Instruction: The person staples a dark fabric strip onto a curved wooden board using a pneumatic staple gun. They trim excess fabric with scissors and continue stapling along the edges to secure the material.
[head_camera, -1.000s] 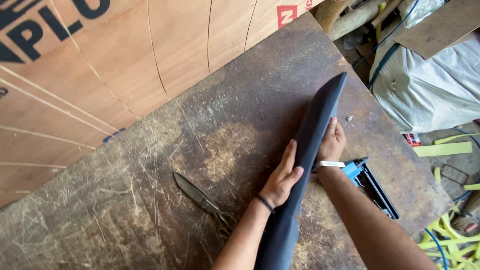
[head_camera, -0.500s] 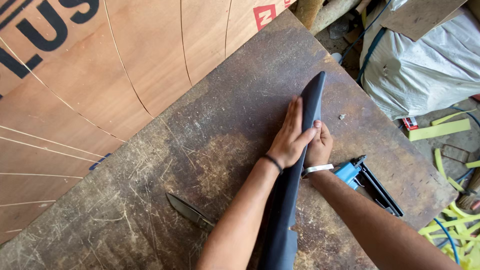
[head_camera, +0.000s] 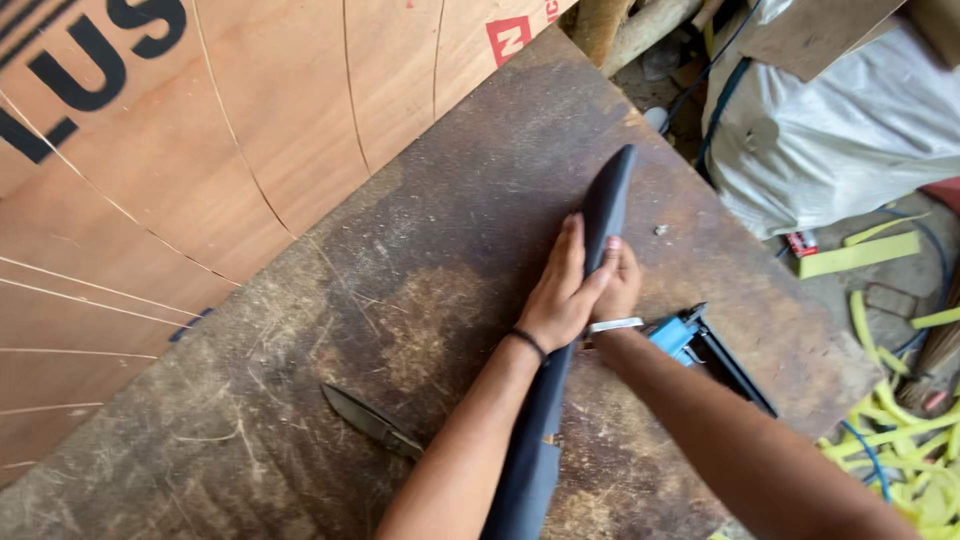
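A long, narrow black covered piece (head_camera: 608, 190) lies diagonally on the worn dark workbench (head_camera: 420, 260), its far tip pointing toward the bench's back edge. My left hand (head_camera: 560, 290) lies flat along its left side with the fingers curled over the top. On the other side my right hand (head_camera: 622, 285) presses against it, so both hands clasp the piece between them. A black band circles my left wrist and a pale band my right. The near end of the piece (head_camera: 525, 470) runs under my left forearm.
A blue and black staple gun (head_camera: 700, 345) lies on the bench right of my right wrist. A dark knife (head_camera: 368, 420) rests left of my left forearm. Plywood sheets (head_camera: 200, 150) lean at the left. A white sack (head_camera: 840, 140) and yellow strips (head_camera: 900, 420) lie on the floor at the right.
Both hands slid up the black piece toward its far tip and closed in around it. The view shifted slightly toward the bench.
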